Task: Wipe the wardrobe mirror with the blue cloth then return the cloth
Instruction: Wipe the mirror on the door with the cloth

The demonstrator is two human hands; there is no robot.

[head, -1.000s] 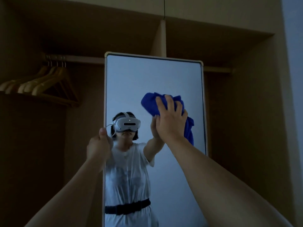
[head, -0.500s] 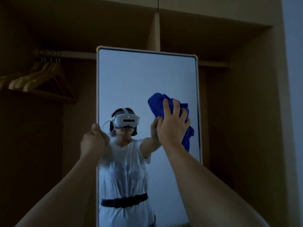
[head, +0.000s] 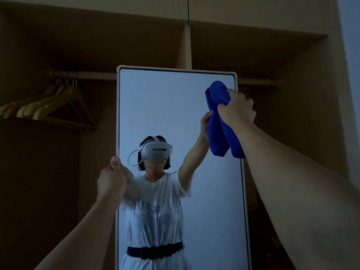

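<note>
Gripping: left hand (head: 112, 179) was closed on the mirror's (head: 175, 114) left edge | right hand (head: 236, 108) was clenched around the blue cloth (head: 220, 121), against the glass near the top right corner | hangers (head: 48, 106) hung on the rail behind, left

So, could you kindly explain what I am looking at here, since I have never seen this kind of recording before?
There is no machine: a person wears a camera on the head, so you see their own two arms reaching forward. They face a tall mirror standing in an open wardrobe, and the figure with the headset is their reflection. The right hand grips a bunched blue cloth near the mirror's upper right corner. The left hand holds the mirror's left edge. Wooden hangers hang on a rail at the left.
</note>
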